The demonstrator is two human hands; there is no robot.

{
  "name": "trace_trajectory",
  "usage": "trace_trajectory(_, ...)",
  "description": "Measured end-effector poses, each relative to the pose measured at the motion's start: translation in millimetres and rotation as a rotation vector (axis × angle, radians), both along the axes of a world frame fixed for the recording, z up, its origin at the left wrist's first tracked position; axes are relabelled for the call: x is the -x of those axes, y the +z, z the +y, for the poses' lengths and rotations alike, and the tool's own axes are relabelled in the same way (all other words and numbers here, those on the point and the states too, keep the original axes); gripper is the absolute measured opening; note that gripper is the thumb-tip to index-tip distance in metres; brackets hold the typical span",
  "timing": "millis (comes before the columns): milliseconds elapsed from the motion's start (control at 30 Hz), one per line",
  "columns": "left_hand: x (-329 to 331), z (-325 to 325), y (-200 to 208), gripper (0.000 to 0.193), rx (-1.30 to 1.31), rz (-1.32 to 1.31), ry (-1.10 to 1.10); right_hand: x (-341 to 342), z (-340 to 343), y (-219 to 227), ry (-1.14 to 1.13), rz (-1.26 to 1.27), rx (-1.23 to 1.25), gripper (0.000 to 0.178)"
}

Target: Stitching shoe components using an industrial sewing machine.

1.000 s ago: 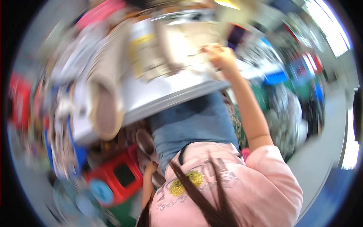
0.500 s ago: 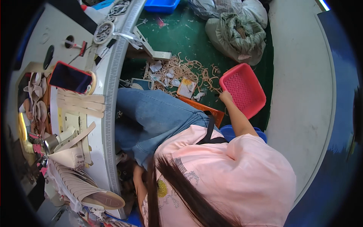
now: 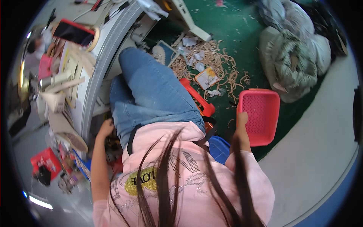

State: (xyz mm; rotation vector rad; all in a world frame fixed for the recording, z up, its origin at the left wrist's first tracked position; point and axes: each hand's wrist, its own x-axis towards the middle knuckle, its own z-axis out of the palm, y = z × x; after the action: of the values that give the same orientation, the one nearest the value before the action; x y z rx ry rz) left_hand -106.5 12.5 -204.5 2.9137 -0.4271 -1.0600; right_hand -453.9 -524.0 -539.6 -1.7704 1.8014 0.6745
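My right hand (image 3: 242,119) grips the near-left rim of a pink plastic basket (image 3: 259,116) with a perforated bottom, held out to the right of my lap. No contents show in the basket. Down at my left side, my left hand (image 3: 106,128) is beside my thigh, below the worktable edge. Its fingers are curled, and what they hold, if anything, cannot be made out. Close to that hand lies a dark, cluttered space between the table and my leg.
On the worktable (image 3: 109,49) at left are a phone (image 3: 74,31) and strips of material beside a machine. Tan scraps (image 3: 223,62) litter the green floor around an orange-edged box (image 3: 207,78). Bulging sacks (image 3: 289,62) stand at far right. A blue tub (image 3: 218,149) sits beside me.
The view has turned, and my torso sits more upright in it. The basket stays in my right hand, closer in. My left hand shows more fully beside my thigh.
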Motion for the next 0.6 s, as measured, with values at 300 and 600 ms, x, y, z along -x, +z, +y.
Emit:
trace_trajectory(300,-11.0,-23.9,41.1,0.026,0.036,-0.051,0.178,9.4,0.8,-48.8,0.289,-0.069,0.048,0.022)
trace_trajectory(600,-7.5,-83.6,68.0,0.027,-0.009,-0.107,0.098,42.1,-17.8,16.7,0.511,-0.182,0.277,0.017)
